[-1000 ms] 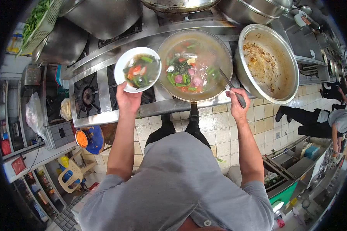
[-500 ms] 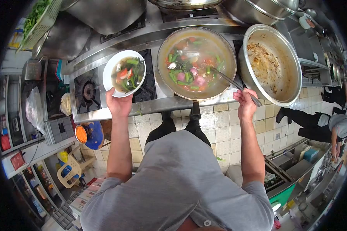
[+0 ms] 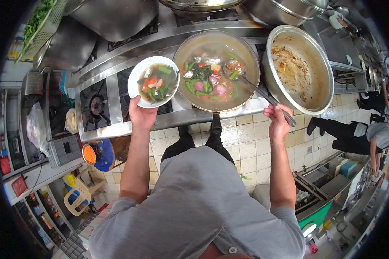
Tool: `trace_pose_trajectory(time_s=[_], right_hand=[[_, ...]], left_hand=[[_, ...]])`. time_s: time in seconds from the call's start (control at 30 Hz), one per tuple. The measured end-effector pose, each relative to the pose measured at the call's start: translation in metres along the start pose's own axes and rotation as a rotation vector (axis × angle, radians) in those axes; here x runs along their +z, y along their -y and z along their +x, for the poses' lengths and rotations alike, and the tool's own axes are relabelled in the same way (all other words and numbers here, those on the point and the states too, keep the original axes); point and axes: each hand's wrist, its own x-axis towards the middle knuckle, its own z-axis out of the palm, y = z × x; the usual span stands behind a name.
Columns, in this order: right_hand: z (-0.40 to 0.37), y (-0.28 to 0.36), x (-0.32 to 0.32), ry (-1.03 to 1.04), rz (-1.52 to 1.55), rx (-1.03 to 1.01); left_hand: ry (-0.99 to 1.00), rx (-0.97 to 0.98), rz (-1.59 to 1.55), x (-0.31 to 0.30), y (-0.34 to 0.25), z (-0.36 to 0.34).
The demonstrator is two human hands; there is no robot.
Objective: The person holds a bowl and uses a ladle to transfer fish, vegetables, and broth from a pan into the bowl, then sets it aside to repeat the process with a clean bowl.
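Ladle point(image 3: 256, 88) in a steaming pan point(image 3: 247, 98), white bowl point(image 3: 134, 80) held alongside

The left hand point(image 3: 143, 116) holds the bowl at its near side, thumb at the smooth, glossy rim; the other fingers are mostly hidden beneath it. The bowl is round and sits slightly tilted in the grip, above the stove point(image 3: 113, 93) and just beside the pan. Inside are cloudy broth, dark limp leaves, green stem pieces and soft red chunks.

The right hand point(image 3: 278, 124) is closed around the ladle's slim, dark handle, whose end juts out past the fingers. The ladle's rounded cup lies in the pan, partly blurred by liquid and haze, with reddish bits in it. Around it in the wide, shallow pan are wilted greens, cut stems, pinkish-purple rounded pieces and pale, silvery pieces too hazy to identify. The pan's dark handle points toward the wearer.

Right of the pan stands a deep metal pot point(image 3: 328, 88) with a broad, shiny rim, its inner wall stained and its bottom crusted with brown residue. Large metal pots point(image 3: 114, 19) behind the stove are cut off by the upper edge. At far right another person point(image 3: 379, 134) in a grey top appears sideways and small; what their hands touch is hard to make out.
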Motion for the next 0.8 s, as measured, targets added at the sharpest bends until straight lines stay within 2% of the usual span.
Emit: trace_pose_trajectory(time_s=[0.23, 0.43, 0.73, 0.8], right_hand=[[-0.007, 0.022, 0.004, -0.026, -0.013, -0.011], [-0.022, 0.065, 0.013, 0.022, 0.016, -0.082], [-0.048, 0.119, 0.039, 0.234, -0.014, -0.096], [-0.057, 0.114, 0.042, 0.344, -0.160, -0.217]], left_hand=[[0.059, -0.073, 0.050, 0.002, 0.020, 0.010], [0.095, -0.155, 0.015, 0.010, 0.058, 0.027], [0.215, -0.222, 0.045, 0.045, 0.110, 0.050], [0.218, -0.236, 0.027, 0.053, 0.114, 0.050]])
